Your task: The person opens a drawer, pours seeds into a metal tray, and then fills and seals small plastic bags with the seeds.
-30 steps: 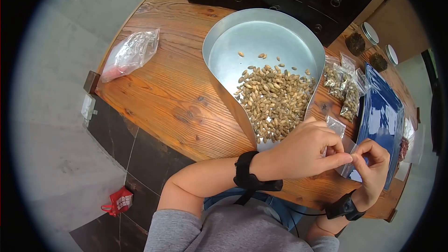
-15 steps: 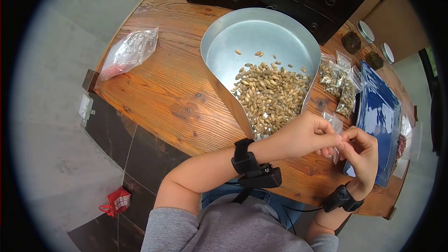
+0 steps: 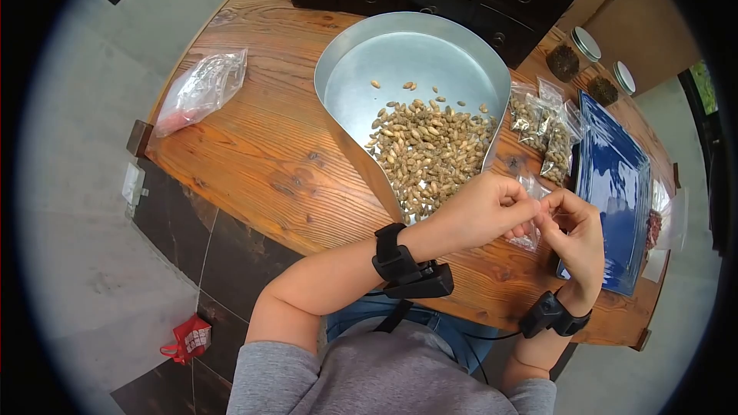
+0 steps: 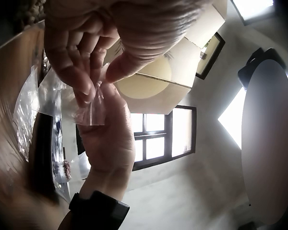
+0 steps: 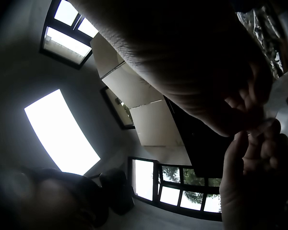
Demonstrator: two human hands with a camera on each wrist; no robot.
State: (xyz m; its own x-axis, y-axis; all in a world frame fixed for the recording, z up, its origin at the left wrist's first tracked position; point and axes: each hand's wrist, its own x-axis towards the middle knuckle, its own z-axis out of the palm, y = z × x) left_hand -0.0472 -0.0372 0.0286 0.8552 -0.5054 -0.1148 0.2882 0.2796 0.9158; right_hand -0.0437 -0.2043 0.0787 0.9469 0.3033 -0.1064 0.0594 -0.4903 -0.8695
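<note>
Position of hands: my left hand point(image 3: 488, 211) and right hand point(image 3: 578, 244) are working closer to the metal pan point(image 3: 407, 61) than one second ago, when they were nearer the blue tray point(image 3: 615, 180). Condition of fingers: thumbs and forefingers are pinching a clear plastic bag point(image 4: 93, 112), the two sets of fingertips meeting at its film. Location of bag: it is hanging between my hands, above the wooden table point(image 3: 284, 138), just beside the pan. Contents: the seed pods point(image 3: 430, 150) are lying untouched in the pan. Assessment: both hands are being taken up by the film; whether it is opening or closing, I cannot tell.
</note>
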